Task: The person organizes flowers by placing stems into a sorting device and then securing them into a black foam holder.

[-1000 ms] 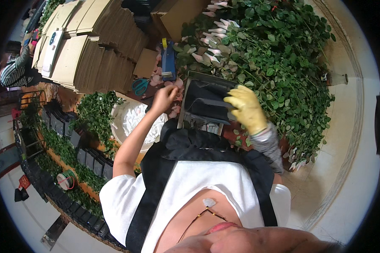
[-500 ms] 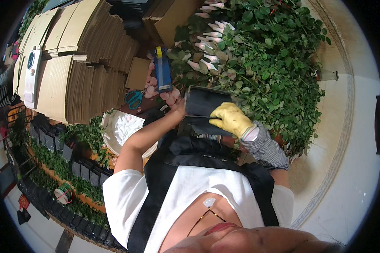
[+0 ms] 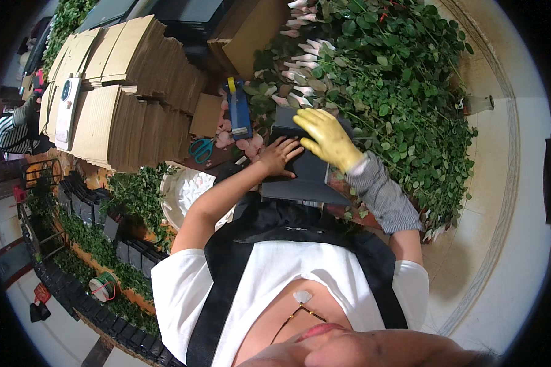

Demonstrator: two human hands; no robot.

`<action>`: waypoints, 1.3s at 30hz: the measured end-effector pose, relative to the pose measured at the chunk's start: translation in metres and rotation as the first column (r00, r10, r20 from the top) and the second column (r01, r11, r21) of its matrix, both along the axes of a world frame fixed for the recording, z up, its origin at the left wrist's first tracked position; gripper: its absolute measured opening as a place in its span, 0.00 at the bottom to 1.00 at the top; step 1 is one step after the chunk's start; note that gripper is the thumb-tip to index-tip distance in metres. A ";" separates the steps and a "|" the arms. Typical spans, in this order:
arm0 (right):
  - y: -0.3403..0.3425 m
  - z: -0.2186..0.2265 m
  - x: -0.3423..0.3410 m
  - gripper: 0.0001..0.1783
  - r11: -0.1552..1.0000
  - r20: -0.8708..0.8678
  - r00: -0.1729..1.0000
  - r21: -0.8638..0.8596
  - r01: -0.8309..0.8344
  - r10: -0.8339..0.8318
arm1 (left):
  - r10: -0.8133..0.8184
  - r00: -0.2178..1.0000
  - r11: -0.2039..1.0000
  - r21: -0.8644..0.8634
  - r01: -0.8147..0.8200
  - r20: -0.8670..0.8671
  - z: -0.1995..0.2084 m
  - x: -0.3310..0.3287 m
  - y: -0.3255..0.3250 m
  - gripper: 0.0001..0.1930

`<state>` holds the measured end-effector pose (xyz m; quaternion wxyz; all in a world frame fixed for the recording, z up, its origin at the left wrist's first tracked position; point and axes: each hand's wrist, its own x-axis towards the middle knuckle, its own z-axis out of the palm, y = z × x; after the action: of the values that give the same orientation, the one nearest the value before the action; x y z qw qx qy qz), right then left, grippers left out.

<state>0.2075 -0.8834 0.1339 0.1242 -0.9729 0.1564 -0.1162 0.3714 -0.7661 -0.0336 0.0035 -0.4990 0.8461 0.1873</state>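
Note:
A dark folded sheet, stiff like card, lies in front of me near my apron. My bare left hand presses flat on its left part, fingers spread. In a yellow glove, my right hand stretches its fingers over the sheet's far flap, holding nothing. Whether the glove presses on the flap or hovers just above it, I cannot tell. Just beyond the sheet lie roses with pale wrapped heads, and their leafy green stems spread to the right.
Left of the sheet are a blue tape dispenser, teal scissors, loose pink petals and a white tub of white pieces. A phone rests on stacked cardboard. A glass bottle is at right. Another person is far left.
The dark card, held partly folded before, now lies flatter. My left hand has come onto its top face; my gloved right hand has let go of its edge and moved away from me, fingers extended.

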 end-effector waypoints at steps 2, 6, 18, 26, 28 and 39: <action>0.028 0.040 -0.006 0.36 0.977 0.054 0.991 0.170 -0.128 0.120 | 0.003 0.999 0.993 0.119 -0.008 0.039 0.013 -0.002 -0.002 0.51; 0.087 -0.019 -0.063 0.38 0.624 -0.395 0.895 0.758 0.191 0.205 | -0.014 0.992 0.991 -0.134 -0.003 -0.128 -0.016 -0.002 0.001 0.53; 0.048 -0.091 -0.049 0.58 0.985 -0.684 0.725 0.060 0.161 -0.077 | 0.373 0.837 0.680 -0.496 -0.540 -0.400 0.040 0.081 0.087 0.19; 0.058 -0.111 -0.045 0.60 0.986 -0.697 0.706 -0.013 0.167 -0.128 | 0.980 0.169 0.139 -0.244 -0.960 -0.109 0.021 0.165 0.037 0.27; 0.054 -0.114 -0.052 0.59 0.984 -0.691 0.708 -0.019 0.180 -0.143 | 0.996 0.088 0.079 -0.262 -0.962 -0.022 0.018 0.161 0.016 0.24; 0.052 -0.109 -0.057 0.57 0.981 -0.677 0.724 0.015 0.194 -0.133 | 0.965 0.125 0.210 -0.395 -0.894 0.229 -0.002 0.146 0.010 0.30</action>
<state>0.1504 -0.8313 0.0252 0.0896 -0.9253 0.2804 0.2389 0.5169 -0.7565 -0.0355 0.0327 -0.9412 0.3342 -0.0363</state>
